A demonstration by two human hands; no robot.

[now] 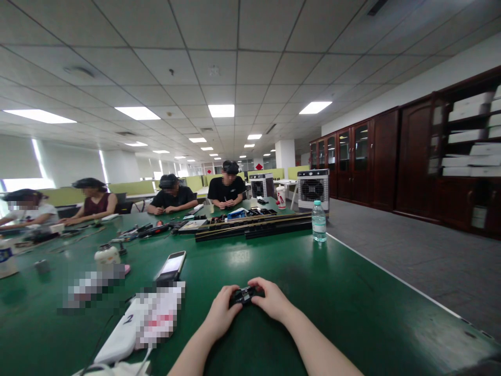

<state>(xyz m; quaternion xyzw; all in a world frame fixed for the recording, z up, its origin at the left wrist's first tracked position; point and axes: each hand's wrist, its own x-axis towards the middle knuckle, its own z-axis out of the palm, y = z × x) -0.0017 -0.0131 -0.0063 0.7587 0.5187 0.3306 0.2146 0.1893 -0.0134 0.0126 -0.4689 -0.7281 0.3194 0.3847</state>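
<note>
Between my two hands, just over the green tabletop (332,292), is a small black part with silvery pieces in its middle (245,295); its exact kind is too small to make out. My left hand (223,312) grips its left end between thumb and fingers. On the right end, my right hand (272,298) has its thumb in front and its fingers curled over the top. Left of my hands lie a phone (172,265) with a lit screen and a white power bank marked 2 (121,330), beside a blurred white and pink packet (162,316).
A water bottle (318,223) stands near the table's right edge. Long black rails (258,228) lie across the table ahead, with tools and small parts behind. A white jar (107,255) sits at left. Several people in dark headgear sit around the far and left sides.
</note>
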